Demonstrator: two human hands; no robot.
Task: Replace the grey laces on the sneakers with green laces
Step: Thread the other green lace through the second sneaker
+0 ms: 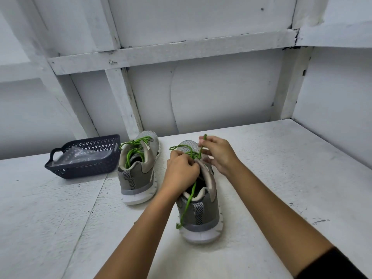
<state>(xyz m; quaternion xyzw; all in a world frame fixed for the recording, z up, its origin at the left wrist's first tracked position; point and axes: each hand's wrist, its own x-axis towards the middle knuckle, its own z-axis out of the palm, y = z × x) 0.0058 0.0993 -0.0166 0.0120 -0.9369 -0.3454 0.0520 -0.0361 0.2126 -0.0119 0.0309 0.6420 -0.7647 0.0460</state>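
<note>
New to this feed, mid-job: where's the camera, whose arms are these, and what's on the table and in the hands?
No machine here: a person works with bare hands, and the single picture comes from a camera on their head, looking down. On the white table stand two grey sneakers. The far sneaker is already laced in green. The left hand grips the near sneaker by its green lace at the opening; the right hand pinches the lace's raised end. A dark basket holding a plastic bag sits left.

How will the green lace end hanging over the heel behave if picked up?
Probably floppy: the green lace drapes limply over the near sneaker's heel. Likely light: the right hand holds its other end up in a fingertip pinch.
</note>
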